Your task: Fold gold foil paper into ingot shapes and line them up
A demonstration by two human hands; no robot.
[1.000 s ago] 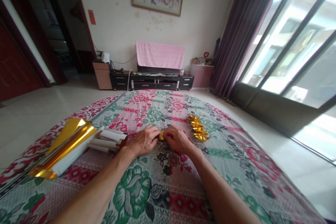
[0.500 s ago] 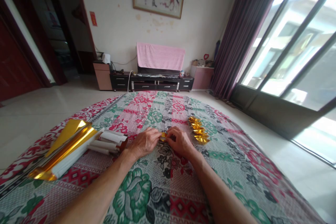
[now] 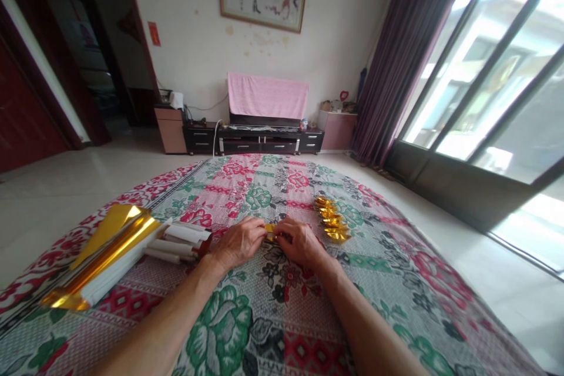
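Gold and shiny, one small strip (image 3: 269,228) sits low at the cloth-covered counter (image 3: 224,323), between two bare hands: the left hand (image 3: 240,242) has a narrow grip on the strip's left end, the right hand (image 3: 303,241) a narrow grip on its right end, some fingertips being hidden. Half a second ago the strip looked more slanted; now it shows nearly level between the fingers, while the things on either side of it have stayed put. To the right of the strip, just beyond the right hand, is one row of folded gold pieces (image 3: 338,234), at least four, overlapping too closely for a sure count. To the left of the strip, past the left wrist, lie at least three white rolls (image 3: 174,248), and farther left one large gold sheet (image 3: 106,232), partly curled
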